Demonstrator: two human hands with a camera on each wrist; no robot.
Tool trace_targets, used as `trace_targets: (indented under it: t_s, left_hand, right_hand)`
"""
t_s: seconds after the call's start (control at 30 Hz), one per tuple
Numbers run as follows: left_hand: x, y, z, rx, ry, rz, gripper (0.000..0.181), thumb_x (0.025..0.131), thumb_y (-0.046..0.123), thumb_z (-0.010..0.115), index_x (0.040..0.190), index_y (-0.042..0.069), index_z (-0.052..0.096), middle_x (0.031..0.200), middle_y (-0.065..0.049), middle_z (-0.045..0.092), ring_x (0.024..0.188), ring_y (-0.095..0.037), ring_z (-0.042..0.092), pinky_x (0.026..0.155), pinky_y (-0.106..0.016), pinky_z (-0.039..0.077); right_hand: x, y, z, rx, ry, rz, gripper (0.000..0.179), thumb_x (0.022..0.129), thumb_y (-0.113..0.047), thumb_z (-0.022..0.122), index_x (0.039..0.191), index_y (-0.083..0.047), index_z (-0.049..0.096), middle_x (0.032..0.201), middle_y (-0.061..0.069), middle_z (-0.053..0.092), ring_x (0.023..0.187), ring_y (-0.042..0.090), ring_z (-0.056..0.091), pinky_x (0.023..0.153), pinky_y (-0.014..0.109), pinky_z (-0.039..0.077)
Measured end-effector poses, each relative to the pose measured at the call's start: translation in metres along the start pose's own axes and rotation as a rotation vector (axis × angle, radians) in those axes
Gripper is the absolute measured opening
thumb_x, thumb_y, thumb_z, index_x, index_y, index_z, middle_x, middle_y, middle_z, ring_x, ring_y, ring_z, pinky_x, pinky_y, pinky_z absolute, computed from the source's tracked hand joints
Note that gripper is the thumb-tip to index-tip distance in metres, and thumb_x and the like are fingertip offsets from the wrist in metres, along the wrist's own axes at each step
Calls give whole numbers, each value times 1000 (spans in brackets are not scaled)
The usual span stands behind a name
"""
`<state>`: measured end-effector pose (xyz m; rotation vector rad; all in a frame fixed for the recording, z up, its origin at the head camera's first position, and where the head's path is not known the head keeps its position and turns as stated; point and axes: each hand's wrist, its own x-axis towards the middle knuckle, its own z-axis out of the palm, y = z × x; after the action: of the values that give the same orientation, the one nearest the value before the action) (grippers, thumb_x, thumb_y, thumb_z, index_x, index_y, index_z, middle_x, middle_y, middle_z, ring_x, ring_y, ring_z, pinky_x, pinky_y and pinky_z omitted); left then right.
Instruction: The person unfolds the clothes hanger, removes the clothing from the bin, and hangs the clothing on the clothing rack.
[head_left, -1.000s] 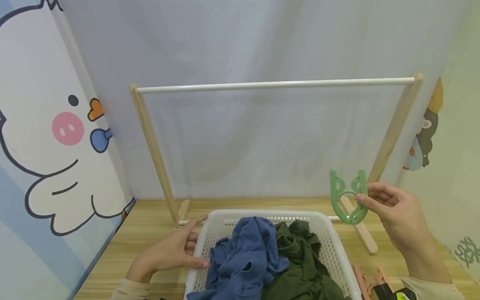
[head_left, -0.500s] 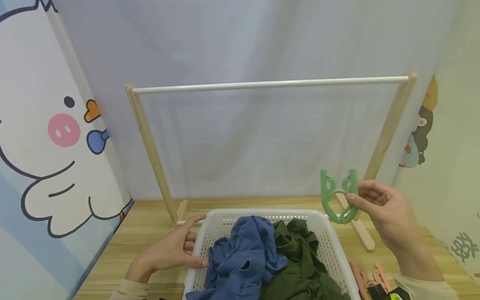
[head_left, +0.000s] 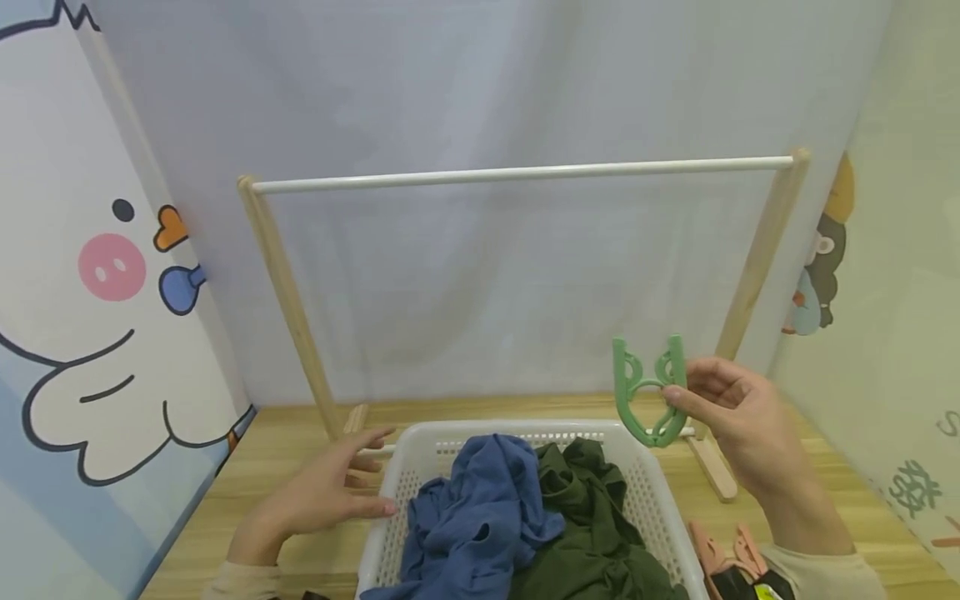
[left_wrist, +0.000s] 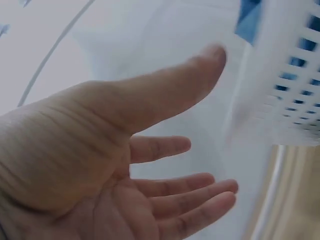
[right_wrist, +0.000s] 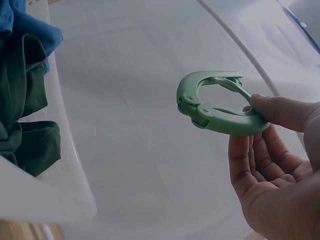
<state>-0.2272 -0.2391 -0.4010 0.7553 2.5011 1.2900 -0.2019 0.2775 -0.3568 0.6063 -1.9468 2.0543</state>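
In the head view my right hand (head_left: 738, 421) pinches a green folding clothes hanger (head_left: 624, 400), folded into a U, between thumb and fingers. It hangs in the air by the back right corner of a white basket (head_left: 660, 492). The right wrist view shows the thumb on top of the hanger (right_wrist: 225, 124) and the fingers below. My left hand (head_left: 318, 492) is spread at the basket's left side, thumb close to the rim; in the left wrist view a gap shows between the hand (left_wrist: 115, 150) and the basket wall (left_wrist: 270, 75). A blue garment (head_left: 480, 517) and a dark green garment (head_left: 592, 533) lie crumpled inside.
Behind the basket stands a wooden rack with a white top bar (head_left: 525, 174) and side posts (head_left: 288, 308). Pink folded hangers (head_left: 708, 550) lie on the wooden table (head_left: 210, 533) at the right, partly hidden by the right sleeve. Walls close in on both sides.
The head view has turned slightly to the right. My right hand has brought the hanger a little left, nearer the basket. My left hand has drawn back slightly from the basket's rim.
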Motion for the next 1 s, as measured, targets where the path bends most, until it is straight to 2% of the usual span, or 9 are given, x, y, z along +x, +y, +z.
trace_targets:
  t_s: [0.1,0.2,0.37,0.53,0.67,0.83,1.0]
  left_hand:
    - [-5,14,-3,110,126,36,88,97,32,91,167,3,46,165,-30,50,134,-48,67,103,-56,62]
    - [-7,30,-2,146,182,122,78,99,33,88,164,7,53,160,-23,59,131,-42,71,103,-50,63]
    - [-4,54,8,133,200,246,63,104,28,83,159,9,60,147,-12,71,126,-34,75,101,-42,64]
    - [3,67,19,96,239,304,51,106,21,81,154,11,66,135,-4,77,119,-24,77,98,-38,65]
    - [9,77,27,64,251,345,44,106,17,79,148,7,70,129,-5,79,113,-22,79,95,-37,66]
    - [17,92,38,-7,236,348,41,106,14,80,144,5,73,127,-7,80,110,-22,79,95,-35,66]
    - [28,104,54,-54,252,281,39,104,16,82,141,5,76,126,-8,81,110,-19,80,95,-32,65]
  right_hand:
    - [1,-2,3,8,-11,5,22,106,14,65,123,2,72,110,0,79,98,14,77,93,25,62]
    - [2,-4,6,9,-16,7,23,105,14,65,122,-1,71,109,-1,78,98,13,76,91,25,63]
    - [2,-6,12,-5,-20,6,23,105,14,67,122,0,71,108,-1,78,97,14,76,89,25,63]
    - [0,-7,20,-21,-34,22,22,104,13,69,121,0,72,108,-1,78,97,15,77,89,26,64]
    - [-2,-8,29,-18,-54,51,22,103,12,71,120,-1,73,107,-3,79,96,15,78,89,28,64]
    - [-3,-8,42,-63,-96,60,19,102,8,74,121,2,74,109,-1,80,97,18,78,86,29,64]
    - [-4,-5,57,-82,-148,76,18,102,6,76,119,3,74,109,-1,80,97,18,77,86,31,65]
